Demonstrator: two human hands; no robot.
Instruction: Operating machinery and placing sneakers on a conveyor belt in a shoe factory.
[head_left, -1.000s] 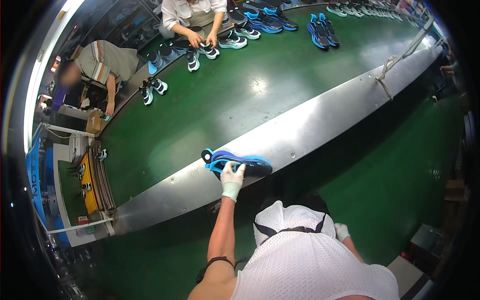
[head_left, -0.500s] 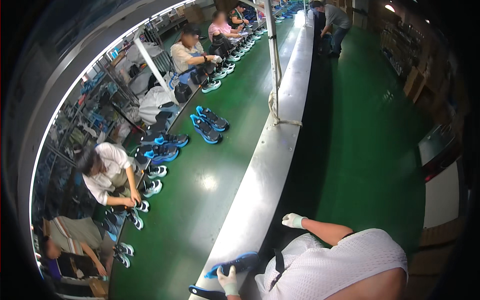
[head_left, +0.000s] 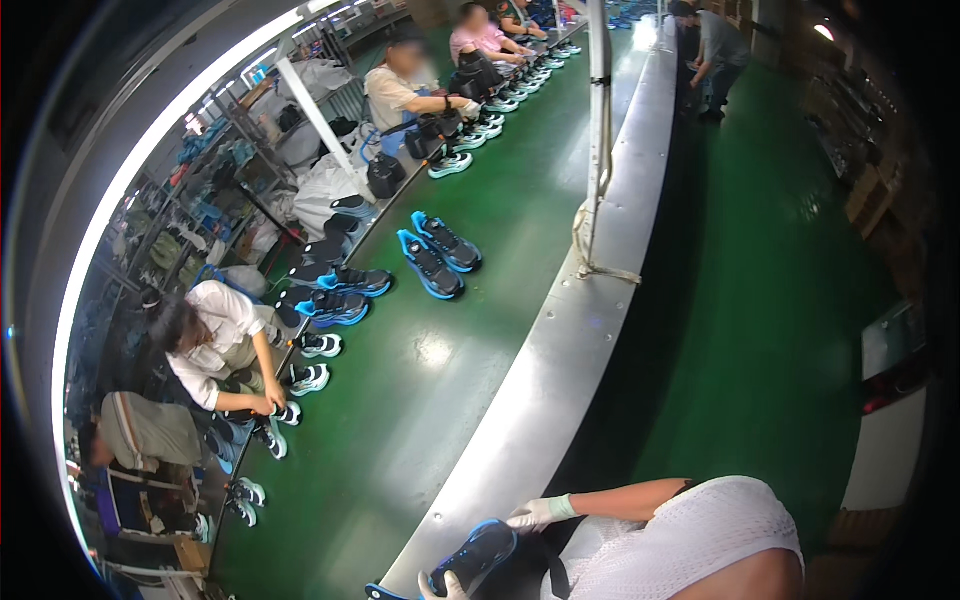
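A black sneaker with a bright blue edge (head_left: 478,553) is tilted above the metal ledge, close in front of me. My left hand (head_left: 445,587), in a pale glove, grips its near end, thumb and fingers on either side. The gloved right hand (head_left: 540,513) reaches the sneaker's far end, its fingers bent together against the rim. Part of that grip is hidden. Beside my left hand, a flat dark piece with a blue edge, like an insole (head_left: 378,591), lies on the ledge, cut off by the picture's lower edge.
A metal ledge (head_left: 510,420) runs along the green conveyor belt (head_left: 400,420). On the belt stands a pair of black-and-blue sneakers (head_left: 440,255). An upright pole (head_left: 597,130) rises from the ledge. Several co-workers sit along the far side beside rows of shoes; another person (head_left: 718,60) stands farther off.
My right hand has come down and left from beside my body to the sneaker. The sneaker has moved toward the lower edge and turned in my left hand. The whole view has shifted slightly.
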